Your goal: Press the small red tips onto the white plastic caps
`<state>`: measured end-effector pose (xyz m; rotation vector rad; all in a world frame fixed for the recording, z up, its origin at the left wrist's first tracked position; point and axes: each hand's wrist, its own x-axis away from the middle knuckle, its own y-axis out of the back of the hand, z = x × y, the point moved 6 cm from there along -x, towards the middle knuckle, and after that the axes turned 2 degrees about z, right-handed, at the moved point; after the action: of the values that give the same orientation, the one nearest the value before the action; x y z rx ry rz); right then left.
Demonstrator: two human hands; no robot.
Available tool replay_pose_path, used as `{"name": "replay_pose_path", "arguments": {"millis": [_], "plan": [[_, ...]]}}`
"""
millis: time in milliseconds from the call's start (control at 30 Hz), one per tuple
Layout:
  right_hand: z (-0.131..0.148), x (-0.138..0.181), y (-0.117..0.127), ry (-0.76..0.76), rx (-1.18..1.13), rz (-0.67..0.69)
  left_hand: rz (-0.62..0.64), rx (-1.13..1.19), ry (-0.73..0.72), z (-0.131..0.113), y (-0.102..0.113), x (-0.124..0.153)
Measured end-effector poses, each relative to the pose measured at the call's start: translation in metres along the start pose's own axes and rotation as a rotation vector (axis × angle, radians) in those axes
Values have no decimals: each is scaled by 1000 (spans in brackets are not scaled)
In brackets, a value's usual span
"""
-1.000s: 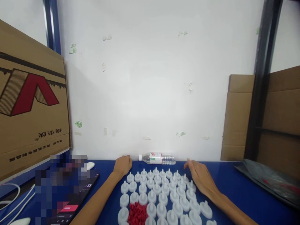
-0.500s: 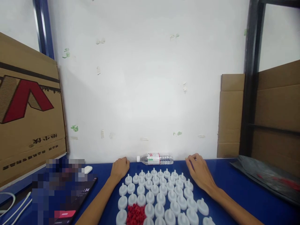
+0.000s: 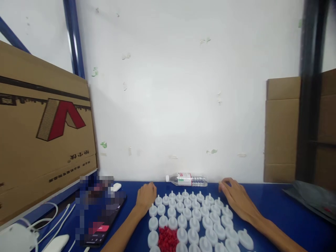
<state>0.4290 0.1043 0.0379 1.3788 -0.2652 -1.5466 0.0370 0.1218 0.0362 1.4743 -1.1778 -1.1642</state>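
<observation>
Several white plastic caps (image 3: pixel 193 218) stand in rows on the blue table (image 3: pixel 275 213), with a small heap of red pieces (image 3: pixel 167 239) among them at the near edge. My left hand (image 3: pixel 146 196) rests at the far left corner of the rows, fingers curled down onto the table beside a cap. My right hand (image 3: pixel 235 197) lies at the far right corner, fingers spread and slightly bent, touching the outer caps. Neither hand holds anything that I can see.
A clear water bottle (image 3: pixel 187 179) lies on its side against the white wall. A phone (image 3: pixel 101 224) and white cables (image 3: pixel 49 224) lie at the left below a big cardboard box (image 3: pixel 44 133). More cardboard (image 3: pixel 280 129) and a dark bag (image 3: pixel 312 197) are at the right.
The view has swung to the left, so everything sits further right in the picture. Both hands stay at the far corners of the rows of caps.
</observation>
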Motion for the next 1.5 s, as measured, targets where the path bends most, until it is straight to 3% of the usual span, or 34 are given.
{"name": "replay_pose_path", "arguments": {"millis": [167, 633, 1067, 1267, 1500], "plan": [[-3, -1, -2, -11, -36, 25, -12, 94, -31, 8, -2, 15], [-11, 0, -7, 25, -61, 124, 61, 386, -126, 13, -6, 13], [-22, 6, -12, -121, -123, 149, 126, 620, -186, 9, 2, 14], [-33, 9, -16, -287, -222, 136, 115, 732, -225, 8, 4, 11], [-25, 9, -14, -286, -173, 167, 96, 752, -175, 9, 0, 12]]}}
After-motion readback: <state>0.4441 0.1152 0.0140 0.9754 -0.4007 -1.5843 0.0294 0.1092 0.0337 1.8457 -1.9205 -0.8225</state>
